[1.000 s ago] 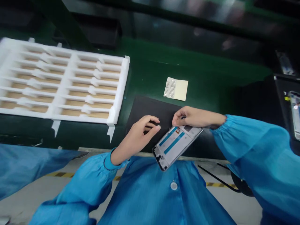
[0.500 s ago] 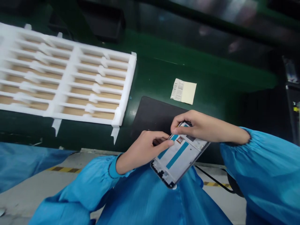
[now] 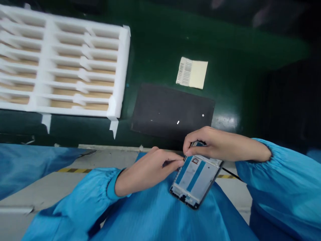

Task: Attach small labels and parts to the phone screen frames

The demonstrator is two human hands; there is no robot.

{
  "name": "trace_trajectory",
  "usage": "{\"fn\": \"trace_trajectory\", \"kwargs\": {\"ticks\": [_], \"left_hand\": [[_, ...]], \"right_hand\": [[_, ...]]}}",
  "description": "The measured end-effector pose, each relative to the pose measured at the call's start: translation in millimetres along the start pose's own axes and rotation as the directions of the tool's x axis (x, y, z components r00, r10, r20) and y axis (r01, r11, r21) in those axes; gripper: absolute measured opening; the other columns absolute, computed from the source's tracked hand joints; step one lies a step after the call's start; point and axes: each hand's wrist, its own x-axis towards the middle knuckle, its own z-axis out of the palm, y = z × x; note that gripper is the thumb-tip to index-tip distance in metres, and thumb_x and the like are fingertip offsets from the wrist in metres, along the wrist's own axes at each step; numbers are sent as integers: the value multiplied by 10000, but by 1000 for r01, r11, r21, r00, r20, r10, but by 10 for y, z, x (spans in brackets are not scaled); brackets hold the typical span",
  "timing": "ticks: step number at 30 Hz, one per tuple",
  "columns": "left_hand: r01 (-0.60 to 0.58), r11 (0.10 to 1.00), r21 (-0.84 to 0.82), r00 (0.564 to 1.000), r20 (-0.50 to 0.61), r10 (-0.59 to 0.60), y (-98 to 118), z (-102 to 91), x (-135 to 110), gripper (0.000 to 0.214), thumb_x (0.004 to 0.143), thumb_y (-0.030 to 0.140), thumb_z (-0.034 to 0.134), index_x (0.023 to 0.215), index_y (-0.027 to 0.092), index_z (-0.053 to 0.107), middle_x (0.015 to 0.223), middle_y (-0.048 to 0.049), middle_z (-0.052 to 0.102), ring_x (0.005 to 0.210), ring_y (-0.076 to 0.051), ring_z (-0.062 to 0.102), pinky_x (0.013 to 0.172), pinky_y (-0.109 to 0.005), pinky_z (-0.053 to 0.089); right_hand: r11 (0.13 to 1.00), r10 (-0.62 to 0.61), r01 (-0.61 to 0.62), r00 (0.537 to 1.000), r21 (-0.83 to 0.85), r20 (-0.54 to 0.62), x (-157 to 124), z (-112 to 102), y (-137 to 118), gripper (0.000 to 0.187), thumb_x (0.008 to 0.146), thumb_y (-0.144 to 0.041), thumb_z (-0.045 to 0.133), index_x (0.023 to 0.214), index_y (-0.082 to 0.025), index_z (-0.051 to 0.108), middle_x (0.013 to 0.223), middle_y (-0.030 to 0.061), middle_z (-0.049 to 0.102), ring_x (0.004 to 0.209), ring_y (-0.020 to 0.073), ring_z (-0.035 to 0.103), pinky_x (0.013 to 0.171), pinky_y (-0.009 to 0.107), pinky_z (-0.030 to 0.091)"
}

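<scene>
An opened phone frame (image 3: pixel 200 177), pale inside with two blue adhesive strips and a dark border, is held tilted above my lap at the table's near edge. My right hand (image 3: pixel 204 144) grips its upper end, thumb and fingers closed near the top left corner and covering that part. At the frame's left edge, the thumb and index finger of my left hand (image 3: pixel 160 167) are pinched together. Whether a small part is also between those fingertips is hidden. Beyond my hands a dark mat (image 3: pixel 165 103) lies flat, with a few tiny pale pieces on it.
A white foam tray (image 3: pixel 122 67) with several slots stands on the green table (image 3: pixel 152 43) at left, tape tabs hanging from its edge. Behind the mat lies a cream paper (image 3: pixel 199 74) beside a printed label sheet (image 3: pixel 184 71). Blue cloth (image 3: pixel 25 164) shows at far left.
The view has shifted, showing more of the mat. My left thumb has drawn back from the frame's inner face to its left edge. My right hand keeps its grip.
</scene>
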Motion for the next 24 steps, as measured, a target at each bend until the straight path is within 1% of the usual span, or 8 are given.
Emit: {"fn": "trace_trajectory", "kwargs": {"ticks": [4,7,9,15,18,20,22,24], "left_hand": [[-4,996,92,1000,28,1,-49,190,4,405,1005,447,423,895,201,724,762,-2,682,626,-120,577,558,-219,380],[-19,991,135,998,57,12,-59,263,25,432,1011,447,405,857,185,711,715,2,663,572,-103,545,531,-226,345],[-32,986,165,997,69,21,-44,294,35,436,1019,426,394,825,181,697,697,10,655,564,-97,544,543,-232,341],[-47,970,237,995,93,26,48,375,37,386,1034,370,390,835,214,681,716,35,660,628,-110,591,627,-243,373],[-43,953,300,996,93,15,75,418,28,336,1023,315,422,805,211,656,658,44,619,538,-98,528,549,-247,328],[-46,936,349,996,86,17,74,455,21,289,1002,259,458,791,201,647,623,41,590,504,-96,500,505,-252,291],[-57,918,393,997,77,29,65,491,18,236,978,230,498,802,195,652,649,34,608,528,-99,523,506,-246,289],[-77,903,422,995,83,46,63,514,19,198,963,236,531,819,191,659,683,27,629,559,-103,543,522,-241,303]], "right_hand": [[998,13,-15,1000,60,20,-104,169,177,197,971,-338,536,985,-213,688,928,-13,700,800,113,661,695,220,502],[996,15,-16,1000,82,3,-166,248,259,191,967,-329,532,995,-219,686,939,-7,699,803,121,658,676,225,503],[997,11,-10,1000,78,-9,-202,284,292,191,963,-325,532,991,-220,689,934,-2,699,798,127,656,655,229,498],[998,-18,20,999,56,-40,-288,359,367,190,962,-303,525,966,-228,699,909,-4,703,778,131,651,652,242,491],[998,-9,12,999,66,-53,-301,409,395,201,966,-317,513,972,-228,693,905,1,701,753,132,652,604,236,485],[999,9,-6,998,47,-65,-301,451,396,187,960,-281,509,946,-228,688,877,-8,695,720,120,641,563,222,463],[1000,31,-31,997,4,-71,-305,492,378,174,946,-226,511,904,-230,679,841,-19,685,686,110,620,527,216,427],[997,59,-61,996,-38,-62,-319,524,347,182,939,-196,506,865,-229,669,805,-24,671,648,108,594,486,221,383]]}}
